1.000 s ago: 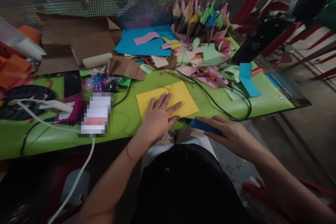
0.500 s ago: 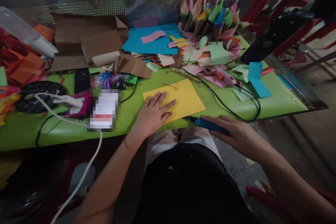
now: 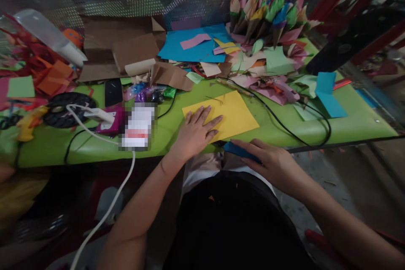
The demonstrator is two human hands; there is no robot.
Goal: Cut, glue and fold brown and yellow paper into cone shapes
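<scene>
My left hand lies flat with fingers spread on a yellow sheet of paper near the front edge of the green table. My right hand is closed around a blue-handled tool, probably a cutter, held just off the table's front edge beside the yellow sheet's near corner. The tool's tip is hidden in shadow.
A black cable loops right of the sheet. Behind lie coloured paper cones, a blue sheet, paper scraps, cardboard, a phone, a white cable and orange paper.
The view has shifted, so everything sits further right in frame. My right hand with the blue tool has drawn a little closer to my left hand. The left hand stays on the sheet.
</scene>
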